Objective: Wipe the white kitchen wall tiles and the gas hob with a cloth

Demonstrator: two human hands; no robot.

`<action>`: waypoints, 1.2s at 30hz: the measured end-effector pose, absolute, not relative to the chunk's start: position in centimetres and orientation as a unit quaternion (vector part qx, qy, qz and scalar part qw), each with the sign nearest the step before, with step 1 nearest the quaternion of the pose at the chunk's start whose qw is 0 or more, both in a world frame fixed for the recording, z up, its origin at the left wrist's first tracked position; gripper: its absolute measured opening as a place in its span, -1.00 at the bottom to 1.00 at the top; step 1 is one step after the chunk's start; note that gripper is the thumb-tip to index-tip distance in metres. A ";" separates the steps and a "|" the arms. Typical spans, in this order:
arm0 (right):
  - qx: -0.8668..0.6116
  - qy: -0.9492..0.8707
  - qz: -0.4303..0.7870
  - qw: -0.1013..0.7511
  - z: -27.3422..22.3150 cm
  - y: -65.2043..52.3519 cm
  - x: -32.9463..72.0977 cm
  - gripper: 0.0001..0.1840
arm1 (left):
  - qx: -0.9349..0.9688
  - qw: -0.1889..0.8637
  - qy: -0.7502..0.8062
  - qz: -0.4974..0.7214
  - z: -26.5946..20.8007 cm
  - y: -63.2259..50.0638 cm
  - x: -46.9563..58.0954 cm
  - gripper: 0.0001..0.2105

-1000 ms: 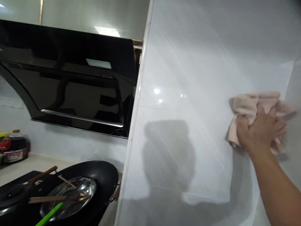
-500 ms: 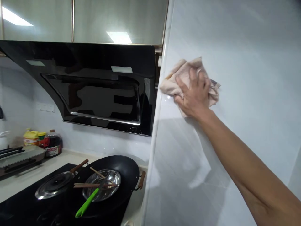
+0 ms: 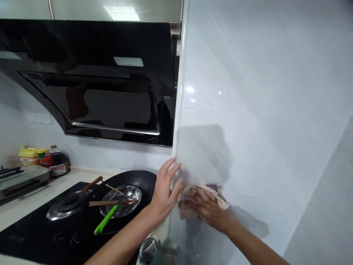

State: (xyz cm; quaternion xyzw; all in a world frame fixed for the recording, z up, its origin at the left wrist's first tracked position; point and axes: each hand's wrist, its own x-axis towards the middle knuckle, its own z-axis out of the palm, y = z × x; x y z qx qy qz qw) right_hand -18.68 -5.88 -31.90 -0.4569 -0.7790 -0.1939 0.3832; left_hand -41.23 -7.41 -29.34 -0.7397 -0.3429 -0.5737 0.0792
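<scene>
A beige cloth (image 3: 193, 189) lies bunched against the glossy white tiled wall (image 3: 256, 110), pressed there by my right hand (image 3: 208, 209). That hand is slightly smeared by motion, with its fingers over the cloth. My left hand (image 3: 165, 187) is beside the wall's rounded edge (image 3: 178, 103), its fingers apart and holding nothing. Whether its fingertips touch the edge I cannot tell. Just left of it is a black wok (image 3: 145, 178) with a steel bowl (image 3: 135, 193) inside. Wooden chopsticks (image 3: 106, 202) and a green-handled utensil (image 3: 106, 221) rest across the bowl.
A black range hood (image 3: 116, 106) hangs over the black cooktop (image 3: 33, 239). A lidded pan (image 3: 67, 204) sits left of the wok. Bottles, including a dark sauce bottle (image 3: 58, 162), stand at the back left. A glass jar (image 3: 149, 250) is at the bottom, near my left forearm.
My right hand has moved the cloth down the wall, from beside the hood to about wok height. My left hand has come into view at the wall's edge. The view has shifted slightly.
</scene>
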 end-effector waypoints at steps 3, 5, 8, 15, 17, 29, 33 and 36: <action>-0.475 -0.759 -0.194 0.401 -32.0 -6.2 -16.0 -0.58 | -0.728 0.268 -0.361 -0.517 -28.6 -2.9 -40.6 -0.43; -0.482 -0.742 -0.202 0.419 -31.0 -5.8 -14.3 -0.57 | -0.715 0.336 -0.368 -0.490 -29.2 -0.3 -39.9 -0.37; -0.485 -0.716 -0.224 0.449 -28.0 -4.7 -11.6 -0.46 | -0.694 0.377 -0.357 -0.498 -30.1 2.0 -39.1 -0.35; -0.471 -0.654 -0.376 0.457 -14.4 -2.6 -0.5 -0.42 | -0.703 0.357 -0.325 -0.523 -30.2 2.7 -39.3 -0.42; -0.476 -0.596 -0.454 0.459 -11.7 -1.9 3.2 -0.26 | -0.705 0.352 -0.313 -0.530 -30.1 2.8 -39.3 -0.40; -0.583 -0.349 -0.351 0.644 -38.0 -0.9 5.3 -0.11 | -0.699 0.395 -0.274 -0.529 -29.5 3.5 -39.3 -0.16; -0.674 -0.223 -0.180 0.682 -50.6 -1.5 0.7 0.01 | -0.700 0.399 -0.274 -0.524 -29.3 3.5 -39.3 -0.13; -0.705 -0.138 -0.081 0.691 -56.2 -2.2 -3.1 0.00 | -0.707 0.389 -0.283 -0.519 -29.2 3.3 -39.4 -0.12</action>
